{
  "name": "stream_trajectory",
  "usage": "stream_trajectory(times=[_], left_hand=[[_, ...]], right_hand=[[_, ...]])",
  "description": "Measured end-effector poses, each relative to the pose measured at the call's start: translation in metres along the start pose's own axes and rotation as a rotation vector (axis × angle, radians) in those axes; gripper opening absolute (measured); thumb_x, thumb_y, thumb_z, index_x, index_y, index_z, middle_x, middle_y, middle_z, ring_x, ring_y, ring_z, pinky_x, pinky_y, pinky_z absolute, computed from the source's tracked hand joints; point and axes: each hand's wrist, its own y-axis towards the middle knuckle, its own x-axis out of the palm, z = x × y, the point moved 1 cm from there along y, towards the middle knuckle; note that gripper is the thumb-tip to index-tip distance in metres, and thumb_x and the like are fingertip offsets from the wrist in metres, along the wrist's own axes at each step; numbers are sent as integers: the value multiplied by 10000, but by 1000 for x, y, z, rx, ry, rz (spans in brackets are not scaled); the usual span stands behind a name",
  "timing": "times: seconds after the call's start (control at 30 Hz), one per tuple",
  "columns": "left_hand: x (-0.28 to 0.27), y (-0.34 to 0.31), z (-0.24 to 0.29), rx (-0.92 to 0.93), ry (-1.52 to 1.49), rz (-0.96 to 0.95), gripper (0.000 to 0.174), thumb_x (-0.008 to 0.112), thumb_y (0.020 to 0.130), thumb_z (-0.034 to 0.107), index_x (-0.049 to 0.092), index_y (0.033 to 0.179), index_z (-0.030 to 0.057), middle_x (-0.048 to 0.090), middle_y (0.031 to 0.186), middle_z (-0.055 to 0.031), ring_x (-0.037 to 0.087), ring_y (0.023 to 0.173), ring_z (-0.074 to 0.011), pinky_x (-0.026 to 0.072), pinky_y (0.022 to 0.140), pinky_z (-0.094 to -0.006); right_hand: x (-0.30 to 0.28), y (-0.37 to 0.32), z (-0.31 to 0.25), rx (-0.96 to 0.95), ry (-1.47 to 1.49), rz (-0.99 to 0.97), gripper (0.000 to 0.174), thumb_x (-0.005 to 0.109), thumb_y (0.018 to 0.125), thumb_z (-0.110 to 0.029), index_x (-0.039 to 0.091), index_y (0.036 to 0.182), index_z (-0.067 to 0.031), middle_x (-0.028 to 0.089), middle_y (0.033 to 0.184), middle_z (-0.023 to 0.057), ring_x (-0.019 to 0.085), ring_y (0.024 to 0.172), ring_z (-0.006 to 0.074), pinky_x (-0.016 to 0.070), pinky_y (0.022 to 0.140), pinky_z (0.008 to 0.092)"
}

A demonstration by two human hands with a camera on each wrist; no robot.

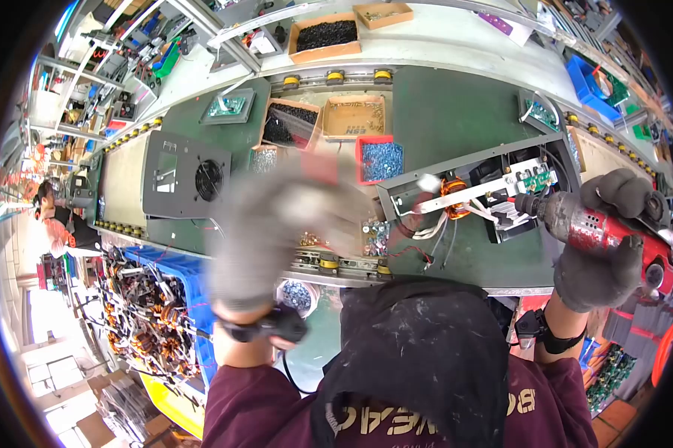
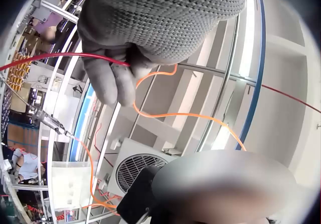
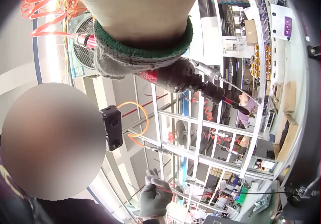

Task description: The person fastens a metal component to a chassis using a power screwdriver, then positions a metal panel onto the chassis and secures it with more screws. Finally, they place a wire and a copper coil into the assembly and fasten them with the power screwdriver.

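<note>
My right hand (image 1: 594, 276), in a grey glove, grips a red power screwdriver (image 1: 601, 231). Its bit reaches over the right part of an open dark metal housing (image 1: 463, 166). Inside the housing are a copper-wound coil (image 1: 454, 196), a green circuit board (image 1: 538, 179) and white wires (image 1: 433, 226). My left hand (image 1: 277, 216), also gloved, is raised left of the housing and blurred in the head view. In the left wrist view its curled fingers pinch a red wire (image 2: 60, 54); the right wrist view shows this wire (image 3: 225, 193) stretched away from the hand.
A second housing with a fan (image 1: 187, 175) lies at the left. Small parts fill a red bin (image 1: 401, 160) and cardboard boxes (image 1: 299, 102) behind. Roller rails (image 1: 336, 77) border the green worktop (image 1: 456, 97). A blue crate (image 1: 202, 299) of coils stands lower left.
</note>
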Motion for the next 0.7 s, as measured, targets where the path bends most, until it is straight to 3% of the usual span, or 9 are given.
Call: stream_trajectory(times=[0.03, 0.07, 0.13, 0.37, 0.43, 0.5, 0.57, 0.7], left_hand=[[28, 0, -15, -223, -411, -250, 289, 531, 939, 142, 549, 1152, -53, 667, 958, -160, 670, 770, -192, 546, 643, -271], [56, -6, -42, -453, -499, -333, 285, 515, 949, 147, 554, 1149, -52, 664, 931, -142, 661, 742, -170, 542, 629, -263], [96, -18, -83, -612, -503, -475, 290, 504, 958, 157, 552, 1153, -52, 651, 876, -114, 637, 683, -142, 531, 586, -247], [138, -29, -105, -709, -641, -268, 267, 513, 965, 198, 586, 1056, -41, 621, 780, -74, 595, 609, -99, 491, 514, -225], [142, -28, -105, -719, -612, -229, 262, 510, 963, 192, 582, 1059, -41, 618, 768, -78, 583, 580, -97, 483, 493, -228], [145, -28, -104, -731, -581, -191, 257, 507, 962, 186, 578, 1061, -40, 616, 755, -82, 570, 551, -94, 476, 472, -231], [146, -28, -104, -722, -543, -134, 250, 511, 953, 191, 580, 1012, -42, 606, 716, -81, 568, 542, -95, 466, 461, -231], [146, -30, -110, -772, -673, -139, 254, 492, 946, 201, 581, 960, -37, 591, 687, -77, 551, 513, -103, 450, 453, -235]], right_hand=[[2, 0, 4, -26, 9, 6, 433, 661, 789, -279, 463, 1070, -18, 481, 923, 133, 488, 813, 229, 448, 692, 365], [4, 0, 8, -53, 17, 11, 435, 656, 792, -256, 465, 1102, -17, 490, 928, 131, 501, 820, 238, 457, 697, 369], [7, -1, 14, -39, 60, -26, 427, 639, 792, -204, 467, 1140, -27, 504, 934, 131, 518, 833, 249, 469, 697, 379], [12, -18, 35, 199, 205, -162, 440, 609, 765, -149, 451, 1165, -58, 504, 928, 115, 521, 843, 253, 473, 722, 408], [17, -24, 37, 315, 137, -81, 443, 624, 760, -156, 454, 1159, -63, 509, 938, 111, 527, 869, 250, 479, 756, 424], [19, -23, 43, 298, 149, -133, 450, 641, 758, -159, 458, 1158, -69, 525, 943, 106, 540, 872, 248, 486, 759, 429], [27, -24, 45, 248, 111, -155, 387, 630, 781, -163, 470, 1118, -60, 481, 903, 88, 484, 816, 215, 456, 665, 357], [29, -21, 53, 230, 133, -217, 378, 615, 780, -149, 471, 1120, -69, 485, 907, 88, 483, 818, 216, 452, 669, 352]])
